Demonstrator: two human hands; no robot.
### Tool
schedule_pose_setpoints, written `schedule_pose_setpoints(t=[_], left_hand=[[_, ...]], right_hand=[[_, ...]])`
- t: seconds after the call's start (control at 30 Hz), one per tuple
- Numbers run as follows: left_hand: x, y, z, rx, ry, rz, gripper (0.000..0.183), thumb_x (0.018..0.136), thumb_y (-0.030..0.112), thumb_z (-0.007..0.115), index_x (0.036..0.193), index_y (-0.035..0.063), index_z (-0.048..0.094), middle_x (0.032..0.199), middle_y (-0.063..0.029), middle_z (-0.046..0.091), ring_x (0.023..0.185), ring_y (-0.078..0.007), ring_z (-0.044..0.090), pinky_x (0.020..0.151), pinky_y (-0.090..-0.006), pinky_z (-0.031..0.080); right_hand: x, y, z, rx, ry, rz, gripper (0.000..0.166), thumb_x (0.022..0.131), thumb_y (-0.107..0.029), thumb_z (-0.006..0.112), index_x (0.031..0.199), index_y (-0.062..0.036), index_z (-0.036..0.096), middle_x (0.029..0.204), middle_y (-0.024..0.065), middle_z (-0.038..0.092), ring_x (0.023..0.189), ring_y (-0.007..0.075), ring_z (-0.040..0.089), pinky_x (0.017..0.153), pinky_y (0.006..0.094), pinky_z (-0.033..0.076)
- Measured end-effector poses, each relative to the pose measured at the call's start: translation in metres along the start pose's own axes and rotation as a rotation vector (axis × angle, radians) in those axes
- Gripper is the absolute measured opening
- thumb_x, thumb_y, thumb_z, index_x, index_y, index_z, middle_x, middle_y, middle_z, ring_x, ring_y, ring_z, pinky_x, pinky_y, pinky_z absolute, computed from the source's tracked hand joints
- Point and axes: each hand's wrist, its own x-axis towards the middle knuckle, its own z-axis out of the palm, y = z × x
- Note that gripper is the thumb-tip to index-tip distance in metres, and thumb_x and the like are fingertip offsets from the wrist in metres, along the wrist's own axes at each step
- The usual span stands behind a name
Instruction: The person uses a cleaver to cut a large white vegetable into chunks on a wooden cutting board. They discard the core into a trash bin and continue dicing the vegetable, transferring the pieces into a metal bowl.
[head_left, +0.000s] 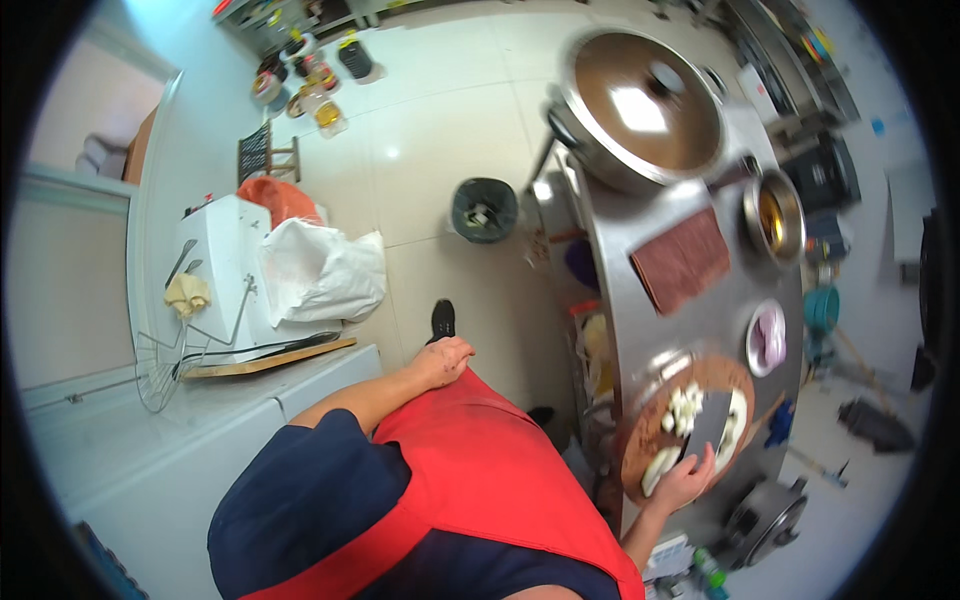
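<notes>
My right hand (682, 478) grips a dark-bladed cleaver (709, 427) that lies low over a round wooden chopping board (641, 431). Beside the blade sits a pile of pale diced vegetable (684, 410). A long, pale peeled vegetable piece (733, 427) lies along the board's right side, and another pale vegetable piece (660, 471) rests near its front left. My left hand (444, 361) is away from the board, in front of my red apron (480, 442). Its fingers are bent, and the palm is hidden.
On the steel table (607, 247) stand a large lidded pot (637, 97), a folded brown cloth (682, 261), a steel bowl of yellow liquid (772, 217) and a plate of purplish food (766, 337). A bin (484, 211) and a white sack (319, 270) stand on the floor side.
</notes>
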Motion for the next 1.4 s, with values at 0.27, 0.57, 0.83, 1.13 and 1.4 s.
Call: schedule_pose_setpoints(t=[0.27, 0.57, 0.83, 1.13, 1.4], left_hand=[[0.130, -0.125, -0.211, 0.000, 0.120, 0.017, 0.027, 0.101, 0.024, 0.063, 0.124, 0.0127, 0.073, 0.124, -0.0125, 0.073, 0.120, -0.0370, 0.068, 0.103, -0.0494, 0.057], [0.119, -0.368, -0.424, 0.047, 0.341, -0.583, 0.032, 0.097, 0.024, 0.059, 0.118, 0.0049, 0.074, 0.124, -0.0261, 0.074, 0.121, -0.0449, 0.068, 0.101, -0.0547, 0.056], [0.036, -0.440, -0.428, -0.152, -0.201, -1.168, 0.040, 0.100, 0.035, 0.064, 0.126, 0.0080, 0.077, 0.128, -0.0224, 0.075, 0.120, -0.0406, 0.071, 0.102, -0.0508, 0.056], [0.227, -0.601, -0.566, -0.009, -0.357, -0.798, 0.033, 0.101, 0.023, 0.062, 0.126, 0.0069, 0.076, 0.134, -0.0223, 0.073, 0.123, -0.0374, 0.071, 0.101, -0.0478, 0.057], [0.485, -0.682, -0.892, -0.281, 0.617, -0.717, 0.032, 0.102, 0.028, 0.069, 0.124, 0.0055, 0.075, 0.113, -0.0235, 0.077, 0.108, -0.0404, 0.075, 0.095, -0.0466, 0.059]], right_hand=[[-0.027, -0.334, 0.184, 0.590, -0.730, -0.025, 0.035, 0.099, -0.009, 0.073, 0.132, 0.0039, 0.073, 0.125, 0.0195, 0.076, 0.113, 0.0290, 0.075, 0.099, 0.0407, 0.059], [0.072, -0.551, 0.403, 0.801, -0.946, 0.133, 0.033, 0.104, -0.006, 0.070, 0.135, 0.0034, 0.070, 0.119, 0.0107, 0.078, 0.108, 0.0162, 0.073, 0.097, 0.0317, 0.057], [0.167, -0.804, 0.538, 0.861, -1.142, -0.044, 0.040, 0.105, -0.012, 0.070, 0.143, 0.0009, 0.067, 0.124, 0.0140, 0.078, 0.114, 0.0197, 0.073, 0.099, 0.0333, 0.057], [0.286, -1.024, 0.706, 0.694, -1.151, -0.064, 0.055, 0.100, -0.018, 0.073, 0.150, 0.0009, 0.061, 0.119, 0.0139, 0.079, 0.101, 0.0211, 0.075, 0.086, 0.0335, 0.059], [0.456, -1.252, 0.858, 1.051, -1.237, 0.620, 0.046, 0.103, -0.022, 0.071, 0.145, -0.0066, 0.060, 0.121, 0.0100, 0.074, 0.102, 0.0215, 0.072, 0.078, 0.0373, 0.056]])
